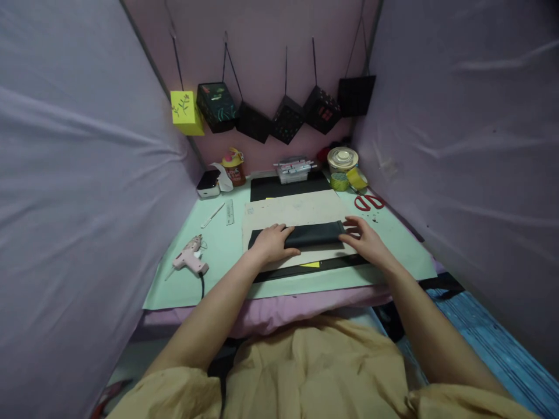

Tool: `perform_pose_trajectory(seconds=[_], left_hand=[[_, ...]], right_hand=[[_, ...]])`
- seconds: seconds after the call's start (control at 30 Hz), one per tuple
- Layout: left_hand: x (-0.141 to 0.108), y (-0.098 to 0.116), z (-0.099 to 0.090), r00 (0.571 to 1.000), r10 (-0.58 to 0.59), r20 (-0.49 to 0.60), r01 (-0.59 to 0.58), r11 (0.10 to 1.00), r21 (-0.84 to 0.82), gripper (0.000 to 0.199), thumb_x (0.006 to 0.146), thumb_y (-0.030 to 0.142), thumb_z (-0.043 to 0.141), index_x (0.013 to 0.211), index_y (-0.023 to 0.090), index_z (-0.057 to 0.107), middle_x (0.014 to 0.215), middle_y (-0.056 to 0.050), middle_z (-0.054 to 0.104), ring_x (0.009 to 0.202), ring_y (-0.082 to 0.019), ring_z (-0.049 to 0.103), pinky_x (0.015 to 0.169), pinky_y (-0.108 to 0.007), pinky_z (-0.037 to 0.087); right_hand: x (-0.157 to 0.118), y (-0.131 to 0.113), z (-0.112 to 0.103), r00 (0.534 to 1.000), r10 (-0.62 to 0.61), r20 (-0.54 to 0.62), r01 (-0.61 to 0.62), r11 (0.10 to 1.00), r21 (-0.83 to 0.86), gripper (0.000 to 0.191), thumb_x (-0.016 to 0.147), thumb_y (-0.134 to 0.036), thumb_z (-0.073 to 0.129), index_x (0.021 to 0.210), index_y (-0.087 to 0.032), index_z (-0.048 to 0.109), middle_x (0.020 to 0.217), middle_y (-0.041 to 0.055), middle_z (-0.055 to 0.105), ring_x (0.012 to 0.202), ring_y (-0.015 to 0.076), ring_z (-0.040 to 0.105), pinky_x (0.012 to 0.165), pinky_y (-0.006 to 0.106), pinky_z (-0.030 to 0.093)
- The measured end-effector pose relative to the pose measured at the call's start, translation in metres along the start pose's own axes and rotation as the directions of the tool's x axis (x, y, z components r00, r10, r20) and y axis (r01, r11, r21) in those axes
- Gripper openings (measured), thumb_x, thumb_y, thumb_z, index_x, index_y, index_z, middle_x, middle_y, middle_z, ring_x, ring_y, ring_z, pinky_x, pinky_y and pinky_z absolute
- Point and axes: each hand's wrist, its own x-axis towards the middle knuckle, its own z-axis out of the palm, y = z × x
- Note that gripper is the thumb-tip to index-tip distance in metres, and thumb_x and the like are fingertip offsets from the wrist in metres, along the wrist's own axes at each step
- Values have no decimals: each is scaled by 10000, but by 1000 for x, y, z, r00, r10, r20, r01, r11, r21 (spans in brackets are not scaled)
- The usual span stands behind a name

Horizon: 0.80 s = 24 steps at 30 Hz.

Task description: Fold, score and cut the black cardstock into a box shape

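A folded strip of black paper (pixel 314 234) lies across a cream-coloured board (pixel 288 210). My left hand (pixel 274 242) rests on the strip's left part, palm down, with the fingers stretched out and the thumb apart. At the strip's right end is my right hand (pixel 360 235); its fingers and thumb are apart and the tips touch or nearly touch the paper's edge. Beneath the board, black sheets (pixel 279 273) stick out at front and back, with a bit of yellow paper (pixel 311 265) showing at the front.
On the pale green mat (pixel 222 267) lie a pink glue gun (pixel 192 256), a white pen-like tool (pixel 213 215), a small ruler (pixel 230 212) and red-handled scissors (pixel 369 202). Behind stand a pen box (pixel 294 170), tape rolls (pixel 343 158) and a bottle (pixel 234 169). Decorated boxes (pixel 288 119) hang above.
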Motion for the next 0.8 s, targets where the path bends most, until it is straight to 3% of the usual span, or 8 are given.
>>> perform_pose_trajectory(seconds=[0.1,0.17,0.23,0.37,0.53,0.8], left_hand=[[-2,0,-2,1000,7,-5,-7,1000,-10,797,789,653,586,1417,181,453,1387,-145,530,1237,-341,507,971,-401,428],[-2,-2,-4,1000,7,-13,-7,999,-34,766,787,626,602,1409,202,458,1362,-119,559,1210,-321,536,943,-375,445],[-3,-5,-6,1000,17,-16,-18,998,-56,734,789,597,612,1401,219,462,1343,-96,579,1186,-304,559,928,-354,453],[-6,-12,-8,998,56,2,-56,996,-73,680,793,544,622,1381,237,477,1362,-74,571,1194,-284,561,966,-333,438],[-8,-15,-11,998,49,33,-47,997,-57,625,808,523,597,1364,261,480,1360,-30,579,1196,-258,563,948,-314,456],[-6,4,-16,999,41,0,-41,998,54,645,819,439,593,1407,218,447,1341,-59,598,1146,-298,594,931,-371,470]], right_hand=[[-5,4,-12,964,-243,107,248,968,-41,823,739,-414,729,1452,-269,345,1519,121,355,1341,278,406,1027,445,431],[-3,5,-15,922,-344,179,366,924,-109,803,755,-367,729,1458,-288,350,1550,107,306,1414,285,296,1127,495,310],[1,5,-14,889,-400,224,432,895,-114,772,771,-350,721,1454,-286,365,1536,108,335,1418,286,292,1153,506,270],[6,2,-6,889,-406,213,429,900,-74,680,793,-364,708,1411,-278,437,1424,103,484,1365,287,388,1125,486,336],[3,5,1,909,-399,122,402,916,-1,475,792,-338,711,1250,-289,595,1202,69,628,1148,265,575,1001,425,463],[-4,4,9,917,-398,13,395,913,100,220,830,-279,656,1047,-288,686,1017,47,679,988,236,631,895,410,503]])
